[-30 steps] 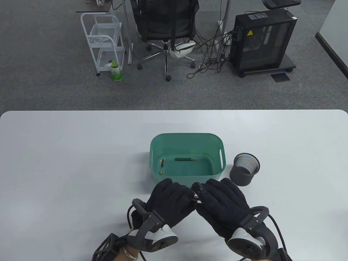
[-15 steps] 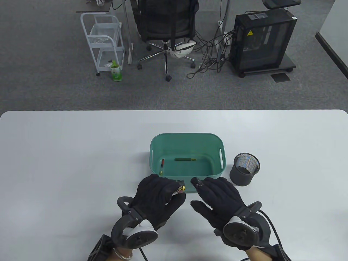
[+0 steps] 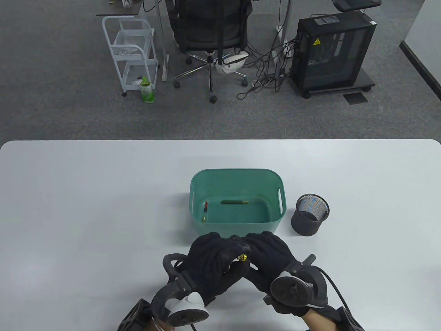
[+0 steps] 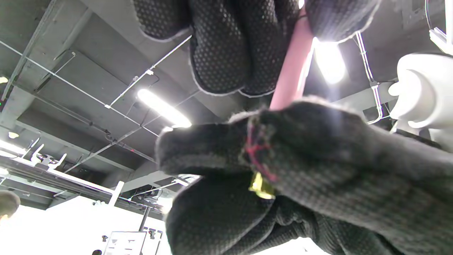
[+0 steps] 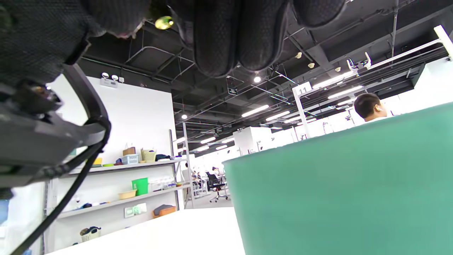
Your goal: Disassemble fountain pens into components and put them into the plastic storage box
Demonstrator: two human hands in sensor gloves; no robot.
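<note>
We see the white table (image 3: pixel 86 207) filling the lower half of the table view, and on it, near the middle, the green plastic storage box (image 3: pixel 237 201) with its near wall just beyond our hands; the same green wall fills the lower right of the right wrist view (image 5: pixel 339 191). To the right of the box, apart from it, stands a dark mesh cup (image 3: pixel 310 214). In front of the box our two gloved hands meet over the table: the left hand (image 3: pixel 215 262) has its fingers curled round a pink pen part (image 4: pixel 295 67), and the right hand (image 3: pixel 272 257) has its fingers curled against the same piece from the other side. In the left wrist view the pink part runs as a shaft between the left fingers and the right-hand glove, its long axis close to upright in that view, tilted a little; we cannot tell from the table view which way it points across the table, since the gloves cover it. Inside the box lie a dark green pen piece (image 3: pixel 235 202), long axis left to right, and a red piece (image 3: pixel 206 207) near the left wall, pointing front to back. A small gold tip (image 3: pixel 243 257) shows between the hands.
</note>
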